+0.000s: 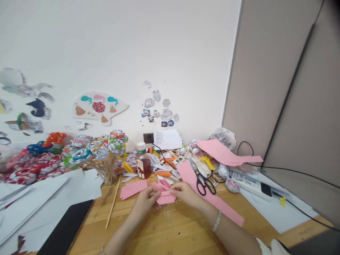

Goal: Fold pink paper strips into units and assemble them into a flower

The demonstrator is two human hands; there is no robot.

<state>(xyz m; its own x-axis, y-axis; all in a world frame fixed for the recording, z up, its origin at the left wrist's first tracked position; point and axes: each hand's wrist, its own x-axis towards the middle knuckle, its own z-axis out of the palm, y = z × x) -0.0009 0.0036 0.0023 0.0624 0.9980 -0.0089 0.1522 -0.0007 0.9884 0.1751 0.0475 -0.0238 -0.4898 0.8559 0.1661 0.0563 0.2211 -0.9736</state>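
Pink paper piece: a creased piece of pink paper (166, 199), held between both hands just above or on the wooden tabletop (159, 235) (contact with the wood cannot be told).
Left hand: the left hand (147, 200) pinches the piece's left end, thumb and fingers closed together.
Right hand: the right hand (183, 194) pinches the upper right edge between thumb and fingers; a bracelet (217, 221) circles the wrist.
Pink stock: a stack of pink rectangles (133, 189) lies just left of the held piece; narrow pink strips (162, 183) sit directly behind it.
Scissors: black-handled scissors (204, 180) rest on a long pink sheet (225, 206), to the right of the hands.
Bottle: a white-capped bottle (145, 166) with reddish-brown contents stands upright behind the stack.
Left side: a slim wooden stick (113, 204) lies on the tabletop, between the stack and a flat black panel (67, 226).
Rear left: crumpled-paper flowers (102, 153) on bundled sticks (107, 172).
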